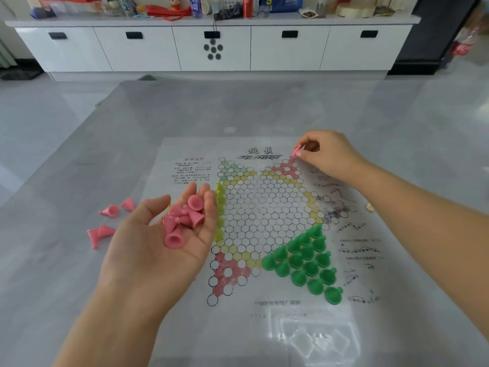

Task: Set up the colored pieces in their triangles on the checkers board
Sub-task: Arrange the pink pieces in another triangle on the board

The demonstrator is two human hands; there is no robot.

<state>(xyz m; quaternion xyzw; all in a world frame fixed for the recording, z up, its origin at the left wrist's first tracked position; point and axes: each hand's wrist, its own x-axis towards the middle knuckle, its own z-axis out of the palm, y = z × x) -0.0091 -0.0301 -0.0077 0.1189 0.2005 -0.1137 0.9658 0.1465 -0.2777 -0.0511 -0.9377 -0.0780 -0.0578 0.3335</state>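
A paper checkers board [264,207] lies on the grey table. Several green pieces [307,260] fill its near right triangle. Yellow-green pieces [220,205] stand in a row along the left triangle, partly hidden by my left hand. My left hand [164,245] is held palm up over the board's left edge and cups several pink pieces [182,221]. My right hand [325,154] pinches one pink piece [296,151] just above the tip of the far right pink triangle [287,168], whose circles are bare.
Several loose pink pieces [105,223] lie on the table left of the board. A bare pink triangle [227,271] is at the near left of the board. White cabinets [211,49] with a cluttered top stand beyond the table.
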